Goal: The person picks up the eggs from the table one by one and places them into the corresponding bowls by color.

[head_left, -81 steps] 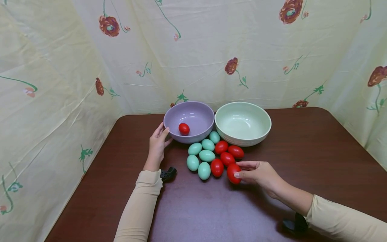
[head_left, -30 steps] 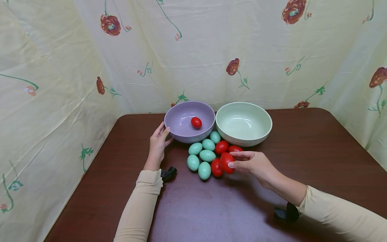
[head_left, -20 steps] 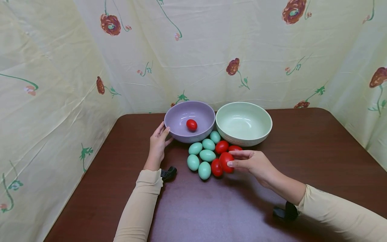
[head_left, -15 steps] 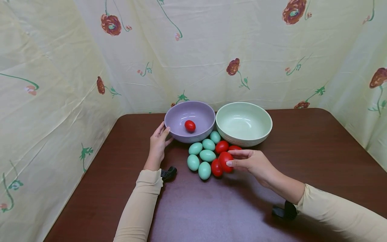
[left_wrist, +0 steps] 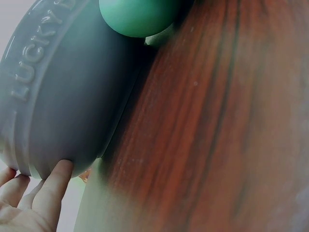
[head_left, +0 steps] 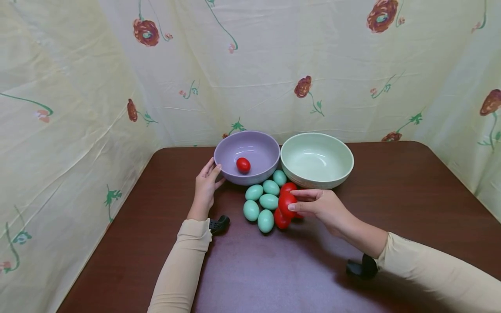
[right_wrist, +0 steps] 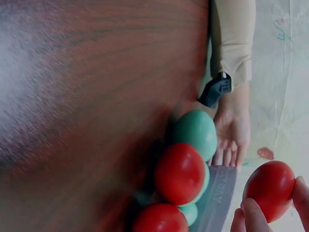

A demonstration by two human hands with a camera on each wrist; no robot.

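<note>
My right hand (head_left: 326,208) pinches a red egg (head_left: 286,205) between thumb and fingers, above the other red eggs (head_left: 282,220). In the right wrist view, this held egg (right_wrist: 271,191) stands clear of the eggs on the table. Fairly straight fingers of my left hand (head_left: 205,190) touch the left side of the purple bowl (head_left: 250,178). One red egg (head_left: 243,165) lies inside that bowl. Several mint-green eggs (head_left: 266,221) lie in front of it, left of the red ones. My right hand and the held egg partly hide the red group.
A pale green bowl (head_left: 317,161) stands right beside the purple one and has nothing in it. Both sit on the brown table (head_left: 250,269) near its back edge, close to a flowered cloth (head_left: 258,65). Each wrist wears a black device (head_left: 220,224).
The right hand has lifted the red egg from the table's right end of the group and carried it left and away. The egg in the purple bowl has rolled about. The left hand stays put.
</note>
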